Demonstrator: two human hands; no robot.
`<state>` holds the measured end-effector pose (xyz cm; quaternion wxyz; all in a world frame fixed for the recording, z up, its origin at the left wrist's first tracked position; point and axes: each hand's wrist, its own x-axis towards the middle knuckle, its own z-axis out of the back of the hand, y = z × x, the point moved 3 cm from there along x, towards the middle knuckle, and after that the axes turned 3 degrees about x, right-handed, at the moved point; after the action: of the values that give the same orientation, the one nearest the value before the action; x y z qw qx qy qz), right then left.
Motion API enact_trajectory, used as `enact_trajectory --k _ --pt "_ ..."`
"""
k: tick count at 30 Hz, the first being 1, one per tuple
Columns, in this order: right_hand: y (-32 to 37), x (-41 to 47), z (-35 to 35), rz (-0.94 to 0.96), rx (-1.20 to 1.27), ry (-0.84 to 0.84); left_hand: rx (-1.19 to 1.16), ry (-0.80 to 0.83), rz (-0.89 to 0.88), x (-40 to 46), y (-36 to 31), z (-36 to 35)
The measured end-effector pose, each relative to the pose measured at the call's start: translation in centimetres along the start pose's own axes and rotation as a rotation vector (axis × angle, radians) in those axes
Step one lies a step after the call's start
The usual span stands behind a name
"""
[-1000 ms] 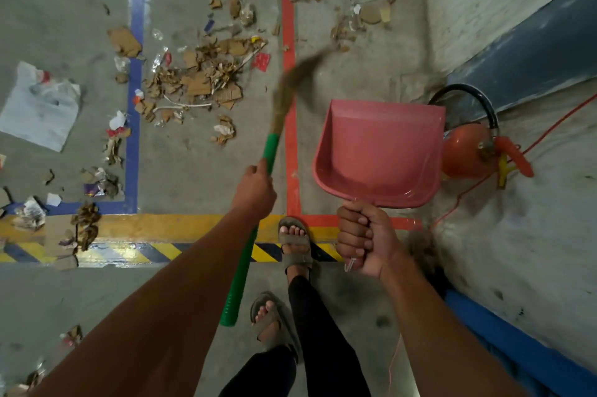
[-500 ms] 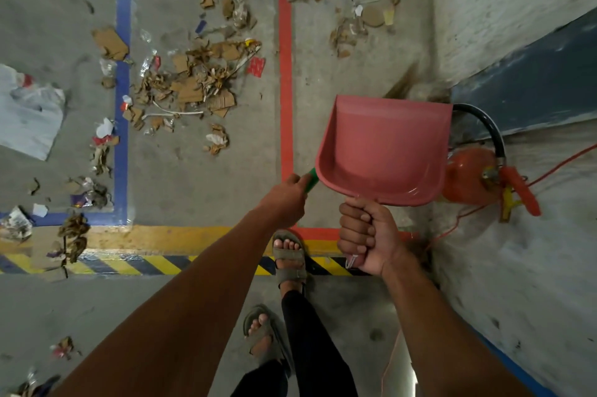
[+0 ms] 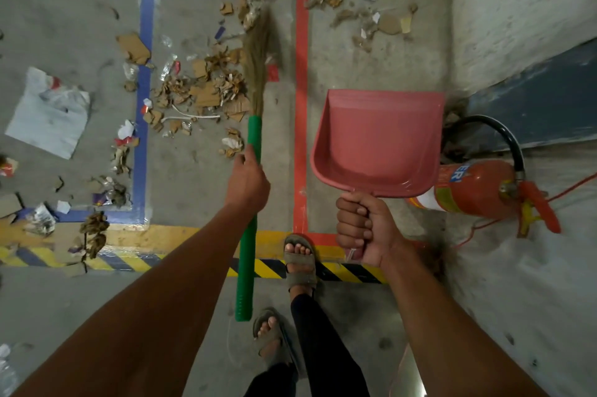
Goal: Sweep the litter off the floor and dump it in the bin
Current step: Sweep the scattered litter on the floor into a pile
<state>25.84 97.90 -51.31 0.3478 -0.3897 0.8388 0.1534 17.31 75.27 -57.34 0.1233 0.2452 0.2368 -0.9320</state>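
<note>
My left hand (image 3: 247,181) grips the green handle of a grass broom (image 3: 255,73). Its straw head points away from me and lies over a heap of cardboard scraps and paper litter (image 3: 200,89) between the blue and red floor lines. My right hand (image 3: 365,228) grips the handle of a pink dustpan (image 3: 378,138), held level above the floor to the right of the red line; the pan is empty. More scraps (image 3: 371,15) lie beyond the red line near the wall. No bin is in view.
A red fire extinguisher (image 3: 478,189) with a black hose lies by the white wall (image 3: 517,8) on the right. A crumpled white plastic bag (image 3: 48,112) lies at the left. Yellow-black hazard tape (image 3: 129,262) crosses the floor under my sandalled feet (image 3: 300,261).
The broom has swung from the right, behind the dustpan, back to the left, and its head now lies over the central litter heap. The dustpan has stayed almost still.
</note>
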Motion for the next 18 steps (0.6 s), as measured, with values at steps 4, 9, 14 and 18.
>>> enact_trajectory --k 4,9,14,18 --pt "-0.1 0.5 -1.2 -0.038 -0.037 0.02 0.022 0.055 -0.135 -2.4 2.3 -1.2" --pt "-0.7 1.1 -1.3 -0.093 -0.089 0.011 0.276 0.29 -0.134 -1.8 5.2 -3.0" --pt "-1.4 1.7 -1.1 -0.133 -0.108 0.008 0.243 0.175 0.12 1.5 8.5 0.4" --pt "-2.2 2.0 -1.6 -0.142 -0.106 0.014 0.151 -0.003 0.189 1.3 8.7 3.9"
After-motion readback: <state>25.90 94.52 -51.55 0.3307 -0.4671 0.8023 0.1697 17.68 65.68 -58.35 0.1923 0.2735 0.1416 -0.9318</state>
